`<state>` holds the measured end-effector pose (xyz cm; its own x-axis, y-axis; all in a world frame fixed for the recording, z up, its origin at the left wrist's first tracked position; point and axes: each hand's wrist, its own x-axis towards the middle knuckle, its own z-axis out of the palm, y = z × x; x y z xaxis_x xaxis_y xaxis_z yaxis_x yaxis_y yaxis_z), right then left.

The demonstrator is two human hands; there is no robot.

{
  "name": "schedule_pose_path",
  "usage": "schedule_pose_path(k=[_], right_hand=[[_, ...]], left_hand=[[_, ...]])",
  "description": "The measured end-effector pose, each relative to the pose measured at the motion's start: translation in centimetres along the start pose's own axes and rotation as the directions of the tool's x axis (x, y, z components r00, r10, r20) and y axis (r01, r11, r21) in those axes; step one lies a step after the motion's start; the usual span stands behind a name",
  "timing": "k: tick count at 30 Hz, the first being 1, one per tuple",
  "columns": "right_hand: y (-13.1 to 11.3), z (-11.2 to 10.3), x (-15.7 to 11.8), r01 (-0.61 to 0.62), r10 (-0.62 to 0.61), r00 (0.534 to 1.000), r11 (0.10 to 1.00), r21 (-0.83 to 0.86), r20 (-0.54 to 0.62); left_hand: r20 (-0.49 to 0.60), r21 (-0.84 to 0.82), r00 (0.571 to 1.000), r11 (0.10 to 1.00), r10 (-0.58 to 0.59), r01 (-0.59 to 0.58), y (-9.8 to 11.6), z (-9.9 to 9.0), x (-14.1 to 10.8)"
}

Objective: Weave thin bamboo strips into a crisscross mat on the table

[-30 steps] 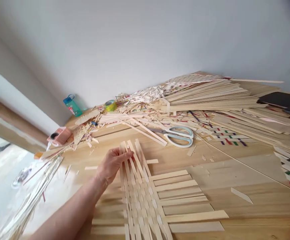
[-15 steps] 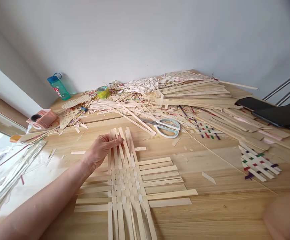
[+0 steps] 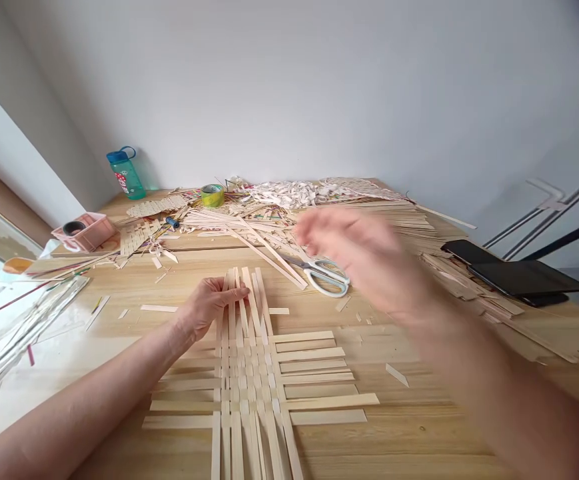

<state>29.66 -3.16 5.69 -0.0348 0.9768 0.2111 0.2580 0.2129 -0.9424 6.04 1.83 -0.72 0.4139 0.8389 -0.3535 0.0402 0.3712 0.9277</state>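
Observation:
A mat of pale wooden strips (image 3: 252, 377), woven in the middle with loose ends on all sides, lies on the table. My left hand (image 3: 214, 300) pinches the upright strips near their far ends, thumb across the front. Smeared by motion, my right hand (image 3: 352, 250) is stretched forward above the table, so its fingers are hard to make out. Below and beside it are white-handled scissors (image 3: 328, 280), partly covered by the hand in this view.
Loose strips and scraps (image 3: 209, 220) cover the back, with yellow-green tape (image 3: 212, 195) among them. At left stand a teal bottle (image 3: 128, 179) and a pink basket (image 3: 100, 232). Black flat devices (image 3: 524, 277) lie at right. A wall (image 3: 289, 87) rises behind the table.
My right hand has come up from the lower right corner and reached forward over the table. My left hand keeps its hold on the strips. The camera view has shifted slightly.

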Motion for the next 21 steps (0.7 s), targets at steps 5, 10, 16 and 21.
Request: schedule_pose_path(k=[5, 10, 16, 21], right_hand=[[4.8, 4.5, -1.6, -0.27, 0.256, 0.956, 0.958, 0.092, 0.142], [6.7, 6.1, -0.7, -0.295, 0.276, 0.946, 0.95, 0.103, 0.171], [6.8, 6.4, -0.4, -0.251, 0.246, 0.956, 0.968, 0.014, 0.161], [6.8, 6.5, -0.5, -0.201, 0.186, 0.955, 0.979, 0.041, 0.231]], left_hand=[[-0.011, -0.016, 1.0, 1.0, 0.002, -0.002, 0.0, 0.0, 0.2], [-0.005, -0.033, 1.0, 0.999, 0.002, -0.002, -0.2, 0.0, 0.4], [0.014, -0.049, 1.0, 0.999, 0.024, -0.023, -0.4, 0.2, 0.5], [0.022, -0.044, 0.999, 0.998, 0.044, -0.043, -0.5, 0.2, 0.5]])
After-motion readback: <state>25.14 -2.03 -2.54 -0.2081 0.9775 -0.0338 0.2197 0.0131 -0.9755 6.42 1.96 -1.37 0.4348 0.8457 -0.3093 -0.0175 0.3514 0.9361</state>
